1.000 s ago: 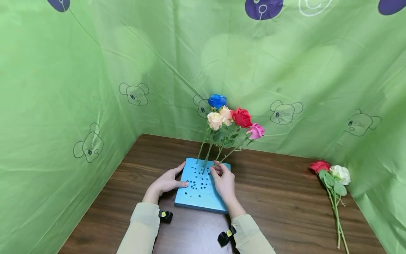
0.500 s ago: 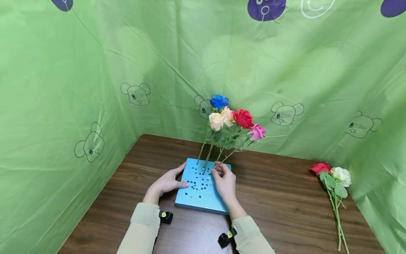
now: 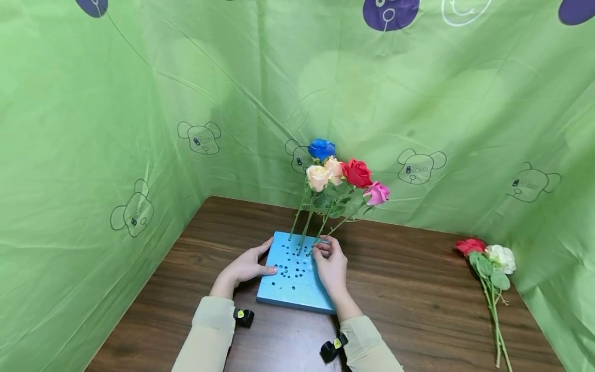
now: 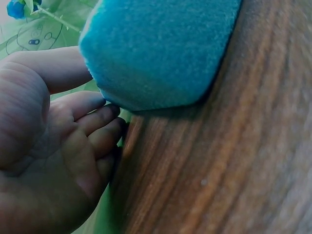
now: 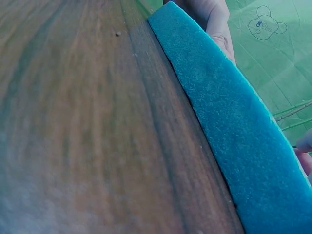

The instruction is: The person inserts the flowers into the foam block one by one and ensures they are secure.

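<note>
A blue foam block [image 3: 295,298] with many small holes lies on the wooden table. My left hand [image 3: 244,266] grips its left edge, the thumb on top and the fingers along the side; the left wrist view shows the fingers [image 4: 100,117] at the block's corner. My right hand [image 3: 332,264] reaches over the block's right side, thumb and forefinger pinching the lower stem of a pink rose [image 3: 377,193], which leans right. Behind it stand a red rose [image 3: 357,173], a blue rose [image 3: 322,149] and two cream roses [image 3: 318,178], their stems in the block.
At the table's right end lie a red rose [image 3: 470,246] and a white rose [image 3: 501,258], stems toward the front edge. Green cloth [image 3: 251,103] hangs behind the table and at both sides.
My right hand's fingers have shifted slightly right and up along the stem. The left hand stays on the block, and the roses hold nearly the same places.
</note>
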Demonstrator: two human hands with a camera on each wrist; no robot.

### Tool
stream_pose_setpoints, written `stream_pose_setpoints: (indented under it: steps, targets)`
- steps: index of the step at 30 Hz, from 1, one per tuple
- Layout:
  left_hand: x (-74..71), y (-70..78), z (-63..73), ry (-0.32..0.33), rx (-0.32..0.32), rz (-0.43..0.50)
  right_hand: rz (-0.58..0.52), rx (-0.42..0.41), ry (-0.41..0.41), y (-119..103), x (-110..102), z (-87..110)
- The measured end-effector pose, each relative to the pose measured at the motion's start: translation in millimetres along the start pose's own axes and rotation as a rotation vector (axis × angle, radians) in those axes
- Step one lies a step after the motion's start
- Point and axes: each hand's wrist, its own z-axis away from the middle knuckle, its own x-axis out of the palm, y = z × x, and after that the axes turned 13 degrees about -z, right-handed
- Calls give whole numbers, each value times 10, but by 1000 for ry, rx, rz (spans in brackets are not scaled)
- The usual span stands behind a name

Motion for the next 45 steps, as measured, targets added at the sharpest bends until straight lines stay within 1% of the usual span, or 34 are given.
stream_pose_setpoints:
  steps: [9,16,20,24,28,30,32,37,41,45]
  targets:
    - [3,-1,-11,1,16,-7,1,-1,3,-19,-17,-8]
    - [7,-17,2,0,1,7,-14,11,-3,-10,-15,4]
    - [9,-19,10,-1,-5,4,-62,29,-11,4,-21,15]
    - [2,-10,7,3,3,3,-134,45,-15,33,-39,1]
    - [6,-7,-11,11,7,9,-190,35,-31,16,-63,-19]
    - [18,-16,-18,10,5,8,-207,43,-46,0,-83,-25]
    - [22,-26,-24,7,5,3,-220,68,-64,-8,-103,-29]
    - [26,-22,-34,6,18,7,-271,178,-158,-24,-212,-70]
    - [19,-18,-31,3,27,7,-283,250,-244,-56,-389,-100]
    - [-6,-24,-8,-3,19,5,-259,272,-295,-114,-664,-99]
